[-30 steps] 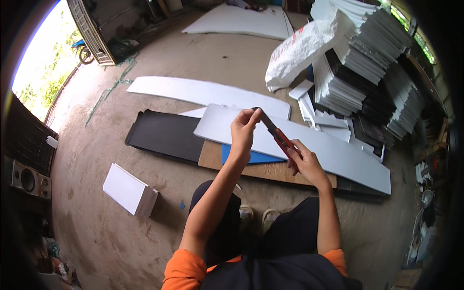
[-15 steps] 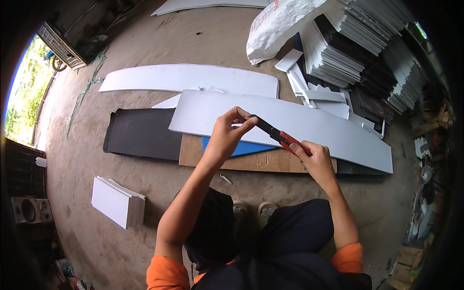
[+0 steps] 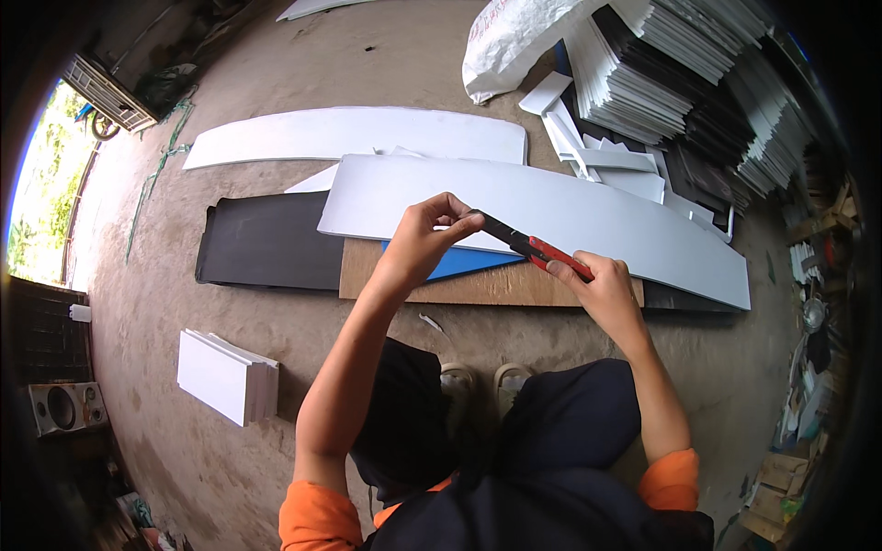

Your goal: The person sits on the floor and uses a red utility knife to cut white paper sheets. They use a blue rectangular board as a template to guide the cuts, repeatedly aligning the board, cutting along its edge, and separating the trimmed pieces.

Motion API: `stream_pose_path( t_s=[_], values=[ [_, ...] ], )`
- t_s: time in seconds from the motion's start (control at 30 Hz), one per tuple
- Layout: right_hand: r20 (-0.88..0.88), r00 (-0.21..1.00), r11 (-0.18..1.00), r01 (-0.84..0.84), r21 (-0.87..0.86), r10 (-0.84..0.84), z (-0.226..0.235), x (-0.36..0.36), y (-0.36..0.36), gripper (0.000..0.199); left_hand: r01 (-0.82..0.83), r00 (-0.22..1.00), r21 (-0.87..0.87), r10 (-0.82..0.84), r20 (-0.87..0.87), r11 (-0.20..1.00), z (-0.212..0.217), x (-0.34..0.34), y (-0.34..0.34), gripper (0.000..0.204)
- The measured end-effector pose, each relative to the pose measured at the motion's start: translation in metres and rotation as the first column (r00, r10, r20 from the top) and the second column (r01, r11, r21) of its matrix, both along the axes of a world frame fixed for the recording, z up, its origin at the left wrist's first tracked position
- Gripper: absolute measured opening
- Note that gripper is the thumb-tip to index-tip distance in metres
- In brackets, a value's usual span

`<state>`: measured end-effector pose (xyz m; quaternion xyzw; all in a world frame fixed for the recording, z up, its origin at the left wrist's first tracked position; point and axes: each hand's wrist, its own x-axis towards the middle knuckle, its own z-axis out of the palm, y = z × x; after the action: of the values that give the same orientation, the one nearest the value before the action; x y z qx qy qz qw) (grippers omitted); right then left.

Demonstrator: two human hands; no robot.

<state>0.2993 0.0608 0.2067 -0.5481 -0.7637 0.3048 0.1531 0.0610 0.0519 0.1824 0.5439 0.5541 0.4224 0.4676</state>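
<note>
Above the boards I hold a long red-and-black utility knife (image 3: 522, 241) slantwise between my hands. My left hand (image 3: 430, 231) pinches its black upper end between thumb and fingers. Around the red end my right hand (image 3: 603, 288) is closed, with the thumb along the body. Below the knife lies a long white foam board (image 3: 570, 207), partly over a brown wooden board (image 3: 496, 293). A blue sheet (image 3: 459, 264) shows between these two. Whether a blade is out cannot be made out.
A black sheet (image 3: 266, 241) extends left, with another white board (image 3: 367, 131) behind. Stacked white pieces (image 3: 213, 376) stand at the near left. White offcuts (image 3: 625, 174), a white sack (image 3: 514, 46) and piled sheets (image 3: 634, 87) occupy the far right. A speaker (image 3: 62, 409) is at the left edge.
My left hand stays pinched on the knife's black end, and my right hand keeps its hold on the red end. The view has shifted slightly, with the boards now higher in the picture.
</note>
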Motion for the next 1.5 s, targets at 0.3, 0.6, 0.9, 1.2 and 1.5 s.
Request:
stream_pose_path(
  t_s=[0.3,0.6,0.9,1.2,1.5],
  values=[
    [-0.161,0.986,0.998,-0.039,0.048,0.046,-0.007,-0.005,-0.013,0.038,0.032,0.999,0.035,-0.033,0.036,0.999,0.004,0.017,-0.017,0.020],
    [-0.229,0.970,0.996,-0.087,-0.033,0.077,-0.005,-0.012,-0.016,0.036,0.002,0.997,0.182,0.012,-0.075,0.983,0.018,-0.001,-0.020,0.021],
    [-0.473,0.875,0.957,-0.038,-0.288,-0.107,-0.110,0.019,0.043,0.020,-0.054,0.993,-0.183,0.034,-0.110,0.982,-0.081,-0.050,0.023,0.047],
    [-0.346,0.858,0.914,0.405,0.000,-0.380,-0.291,-0.002,0.060,0.023,-0.820,0.537,-0.185,0.619,-0.573,0.541,-0.245,-0.024,-0.016,0.075],
    [-0.473,0.710,0.837,0.532,-0.126,-0.522,-0.265,-0.015,0.053,0.020,-0.723,0.683,-0.224,0.629,-0.372,0.653,-0.239,-0.081,-0.019,0.062]
  ],
)
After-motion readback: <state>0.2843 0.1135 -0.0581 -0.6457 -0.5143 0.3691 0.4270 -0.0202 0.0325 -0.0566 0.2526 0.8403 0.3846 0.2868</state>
